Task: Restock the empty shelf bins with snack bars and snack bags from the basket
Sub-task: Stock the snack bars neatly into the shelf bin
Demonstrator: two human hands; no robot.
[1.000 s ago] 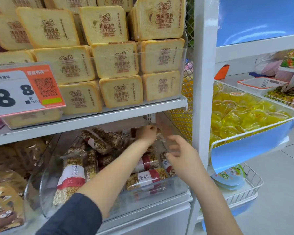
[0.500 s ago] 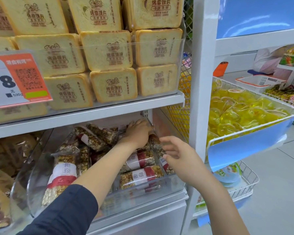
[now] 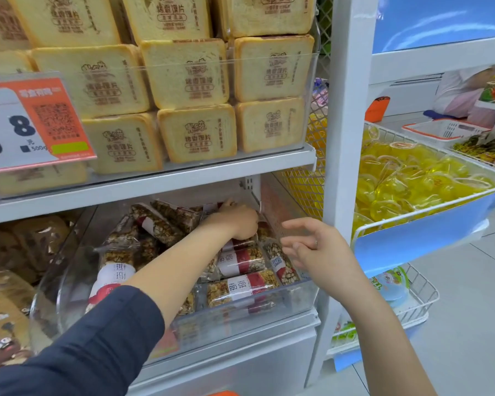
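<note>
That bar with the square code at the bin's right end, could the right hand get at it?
Probably yes. The right hand hovers open beside the bar with the code, above the clear bin, with nothing between them.

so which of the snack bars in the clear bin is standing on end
The snack bar at the bin's left end, upright with its white-and-red label facing out; the others lie flat or slanted.

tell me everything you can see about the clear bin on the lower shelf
The clear plastic bin sits tilted forward on the lower shelf, under the toast packs. It has transparent walls and a rounded left corner. Wrapped snack bars with red-and-white labels lie piled inside at mixed angles. The left hand reaches in deep at the back; the right hand hovers open by its right wall.
</note>
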